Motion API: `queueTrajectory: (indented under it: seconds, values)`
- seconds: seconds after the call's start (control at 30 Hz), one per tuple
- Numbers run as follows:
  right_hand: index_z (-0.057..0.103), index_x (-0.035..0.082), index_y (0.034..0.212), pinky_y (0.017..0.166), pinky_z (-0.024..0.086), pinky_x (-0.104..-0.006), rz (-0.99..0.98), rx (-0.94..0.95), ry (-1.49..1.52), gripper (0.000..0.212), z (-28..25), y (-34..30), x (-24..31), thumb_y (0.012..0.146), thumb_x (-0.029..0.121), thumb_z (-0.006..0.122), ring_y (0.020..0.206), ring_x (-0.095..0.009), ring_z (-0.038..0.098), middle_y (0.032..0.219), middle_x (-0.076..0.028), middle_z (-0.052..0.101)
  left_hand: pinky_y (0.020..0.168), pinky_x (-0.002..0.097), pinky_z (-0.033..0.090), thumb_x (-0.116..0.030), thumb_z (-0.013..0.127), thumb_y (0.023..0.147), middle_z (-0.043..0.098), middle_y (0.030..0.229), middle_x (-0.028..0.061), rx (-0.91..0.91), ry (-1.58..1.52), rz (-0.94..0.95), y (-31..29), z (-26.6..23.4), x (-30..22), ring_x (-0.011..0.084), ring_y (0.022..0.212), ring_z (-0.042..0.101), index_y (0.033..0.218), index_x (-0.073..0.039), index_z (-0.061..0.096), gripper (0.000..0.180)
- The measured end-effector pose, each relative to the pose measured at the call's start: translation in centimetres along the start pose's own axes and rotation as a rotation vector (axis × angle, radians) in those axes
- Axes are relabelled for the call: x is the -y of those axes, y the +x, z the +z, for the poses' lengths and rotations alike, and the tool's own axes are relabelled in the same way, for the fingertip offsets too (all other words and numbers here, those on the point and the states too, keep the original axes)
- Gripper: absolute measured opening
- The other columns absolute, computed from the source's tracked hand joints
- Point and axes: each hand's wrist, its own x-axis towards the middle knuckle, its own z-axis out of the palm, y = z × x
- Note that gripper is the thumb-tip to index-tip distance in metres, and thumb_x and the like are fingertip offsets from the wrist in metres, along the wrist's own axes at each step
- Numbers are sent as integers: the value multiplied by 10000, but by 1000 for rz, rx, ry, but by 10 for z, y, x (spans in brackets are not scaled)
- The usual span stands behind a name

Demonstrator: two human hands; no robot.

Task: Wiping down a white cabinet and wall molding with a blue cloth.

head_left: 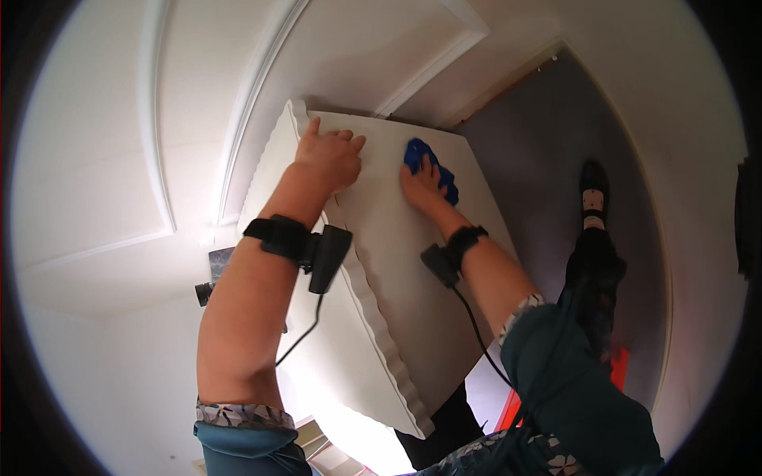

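A white cabinet-like piece of furniture (pixel 413 262) with a scalloped edge strip (pixel 370 305) lies at a slant in front of me. My left hand (pixel 327 159) is at the far end of that strip, its fingers bent over the edge; some of the fingertips are hidden. Farther right, a crumpled blue cloth (pixel 444 181) is pressed on the flat white panel. My right hand (pixel 425 182) lies on the cloth with its fingers closed into the folds. A black strap with a small box and cable is on each of my wrists.
White wall panelling with raised moulding (pixel 252 95) stands behind and left of the furniture. At right are grey floor (pixel 532 151) and a leg in black with a black shoe (pixel 594 178). A red object (pixel 621 369) shows low on the right. Near my left forearm is a dark object (pixel 204 294).
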Motion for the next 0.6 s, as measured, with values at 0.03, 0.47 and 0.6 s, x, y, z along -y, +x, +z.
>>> queueTrajectory:
  seconds: [0.03, 0.47, 0.6]
  values:
    - [142, 182, 1561, 1139, 101, -638, -15, 19, 2, 708, 12, -11, 5, 957, 481, 356, 1494, -326, 62, 1635, -67, 68, 1169, 467, 213, -256, 436, 951, 522, 1399, 66, -97, -5, 6, -4, 10, 13, 241, 1375, 402, 1386, -129, 503, 458]
    - [261, 108, 1519, 1122, 116, -658, -795, -3, -151, 707, 6, -10, 113, 924, 434, 457, 1472, -409, 70, 1599, -132, 158, 1173, 510, 179, -272, 392, 979, 498, 1425, 101, -485, -144, -259, 9, 21, 9, 271, 1430, 311, 1347, -80, 535, 439]
    - [265, 67, 1508, 1152, 89, -593, -1020, 15, 53, 686, 22, -86, 62, 936, 394, 458, 1482, -366, 74, 1580, -143, 201, 1173, 526, 163, -331, 396, 985, 524, 1397, 97, -583, -216, -244, -15, 27, 11, 262, 1425, 321, 1307, -76, 570, 446]
